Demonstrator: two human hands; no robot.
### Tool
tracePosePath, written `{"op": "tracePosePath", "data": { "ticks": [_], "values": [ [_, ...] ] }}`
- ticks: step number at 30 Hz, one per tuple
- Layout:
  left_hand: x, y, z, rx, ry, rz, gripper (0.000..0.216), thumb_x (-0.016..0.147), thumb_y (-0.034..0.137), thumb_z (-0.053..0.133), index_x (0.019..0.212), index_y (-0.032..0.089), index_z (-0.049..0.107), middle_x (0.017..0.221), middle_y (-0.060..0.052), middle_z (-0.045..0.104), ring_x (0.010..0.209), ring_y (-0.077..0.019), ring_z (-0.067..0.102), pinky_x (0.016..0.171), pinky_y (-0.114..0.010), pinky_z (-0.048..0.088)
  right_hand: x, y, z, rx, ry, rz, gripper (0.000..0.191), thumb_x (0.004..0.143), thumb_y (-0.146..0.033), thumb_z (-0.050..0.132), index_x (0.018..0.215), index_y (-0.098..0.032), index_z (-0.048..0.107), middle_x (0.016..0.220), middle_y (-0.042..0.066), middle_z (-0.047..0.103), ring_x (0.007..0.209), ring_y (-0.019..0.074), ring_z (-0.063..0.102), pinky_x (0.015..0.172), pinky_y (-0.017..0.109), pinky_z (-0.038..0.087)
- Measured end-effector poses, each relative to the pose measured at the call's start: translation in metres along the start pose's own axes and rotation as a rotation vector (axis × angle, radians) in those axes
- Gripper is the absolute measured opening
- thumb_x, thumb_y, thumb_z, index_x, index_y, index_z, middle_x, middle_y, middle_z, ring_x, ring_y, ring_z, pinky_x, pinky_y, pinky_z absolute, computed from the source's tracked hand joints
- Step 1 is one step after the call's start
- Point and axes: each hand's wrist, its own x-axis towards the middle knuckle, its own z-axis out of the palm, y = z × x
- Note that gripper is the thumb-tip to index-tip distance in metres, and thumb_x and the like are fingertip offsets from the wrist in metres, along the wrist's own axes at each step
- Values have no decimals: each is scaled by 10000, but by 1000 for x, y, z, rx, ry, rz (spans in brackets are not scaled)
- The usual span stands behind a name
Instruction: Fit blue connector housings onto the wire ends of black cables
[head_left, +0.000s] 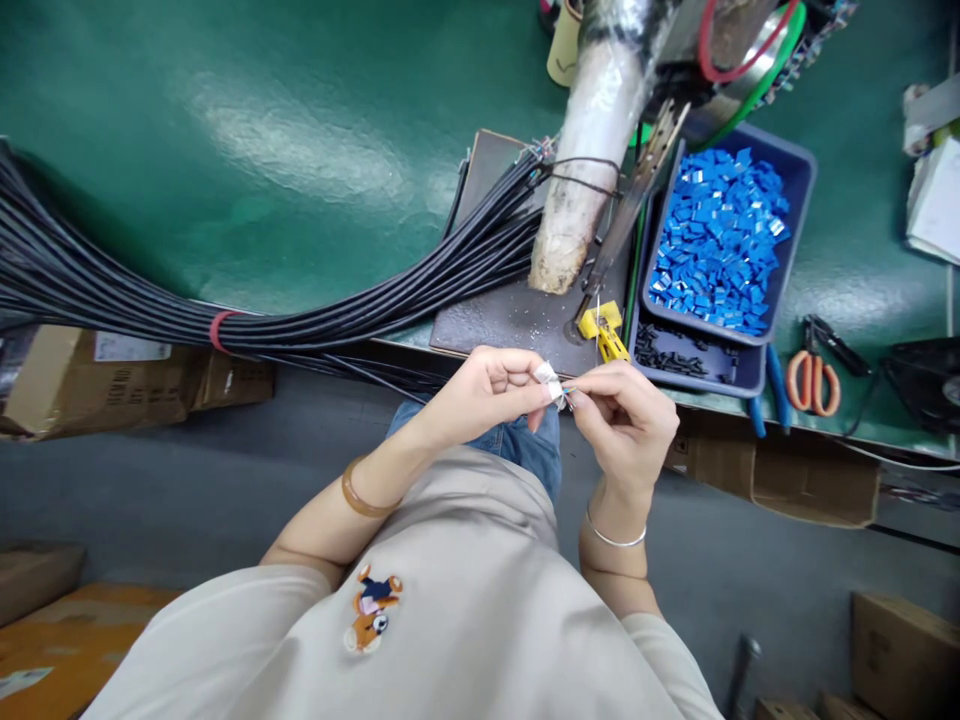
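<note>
Close to the table's front edge, my left hand (pixel 491 388) and my right hand (pixel 626 418) meet at the fingertips. Thin coloured wire ends (pixel 568 393) show between them, pinched by both hands. White wrapping (pixel 548 376) covers fingertips of the left hand. Its other fingers curl inward. My right thumb and forefinger are pressed together. Whether the wires belong to a cable is hidden by the fingers. Just beyond the hands, a yellow tool (pixel 606 330) lies on a dark board (pixel 487 318).
Black cables (pixel 360 322) with a red tie (pixel 219 330) run leftward. A wrapped tube (pixel 581 170) hangs over the board. Right of it stand a tray (pixel 801 205) of blue pieces, a lower tray (pixel 742 385) of black pieces, blue-handled pliers (pixel 778 388) and orange-handled scissors (pixel 814 385).
</note>
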Motion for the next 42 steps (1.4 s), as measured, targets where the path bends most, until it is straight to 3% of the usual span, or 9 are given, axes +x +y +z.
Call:
{"op": "tracePosePath", "data": {
  "ticks": [5, 10, 19, 22, 27, 32, 36, 39, 42],
  "values": [
    [0, 0, -1, 14, -15, -1, 299, 751, 374, 800, 735, 117, 648, 588, -7, 616, 528, -69, 543, 521, -174, 433, 1, 3, -3, 124, -103, 70, 78, 875, -245, 663, 824, -226, 719, 735, 2, 631, 593, 105, 521, 482, 245, 364],
    [1, -1, -1, -1, 20, 17, 287, 761, 360, 793, 732, 120, 639, 585, 10, 589, 520, -53, 509, 506, -158, 407, 0, 7, -3, 29, -55, 7, 69, 872, -261, 676, 869, -251, 745, 745, 11, 663, 647, 134, 576, 537, 273, 420],
    [1, -1, 0, 9, 20, 21, 227, 761, 284, 794, 743, 112, 648, 605, 4, 607, 548, -52, 529, 533, -151, 425, -4, 1, -5, -31, -42, 1, 71, 870, -230, 670, 879, -256, 736, 770, 11, 663, 635, 125, 556, 503, 264, 371],
    [1, 1, -3, 21, -24, 34, 203, 742, 252, 799, 724, 113, 653, 612, 8, 599, 554, -57, 527, 545, -163, 435, 0, 8, -6, 199, -138, 91, 66, 875, -251, 664, 838, -226, 713, 754, 8, 635, 622, 110, 535, 495, 242, 370],
    [0, 4, -3, 171, -122, 23, 179, 694, 166, 788, 638, 107, 629, 589, 29, 553, 535, -42, 463, 526, -158, 407, 8, 21, -9, 465, -455, 248, 159, 850, -301, 704, 739, -188, 687, 694, -10, 608, 546, 78, 465, 463, 220, 324],
    [3, -3, 5, 157, 216, 158, 119, 764, 194, 708, 729, 126, 616, 670, 9, 600, 602, -57, 528, 585, -154, 455, 5, 15, -9, 246, 24, 339, 122, 887, -314, 673, 848, -225, 747, 753, 2, 659, 615, 95, 537, 539, 233, 390],
    [4, -6, 10, 237, 290, 253, 156, 748, 179, 700, 681, 136, 566, 670, 13, 573, 618, -64, 535, 606, -157, 478, 4, 4, -6, 111, -33, 306, 90, 865, -307, 702, 875, -235, 753, 794, 12, 660, 626, 105, 522, 542, 256, 374],
    [3, -6, 11, 382, 307, 294, 168, 769, 160, 679, 668, 142, 545, 619, 39, 508, 554, -44, 461, 512, -131, 402, 5, -2, -5, 34, -49, 268, 69, 862, -279, 702, 840, -220, 730, 760, -9, 624, 543, 73, 404, 516, 262, 315],
    [2, -8, 11, 590, 310, 460, 173, 786, 118, 659, 661, 143, 541, 591, 50, 482, 538, -37, 416, 473, -127, 328, 5, -8, -4, -68, -40, 212, 86, 870, -231, 685, 789, -205, 689, 699, -37, 570, 518, 58, 328, 517, 261, 291]
  ]
}}
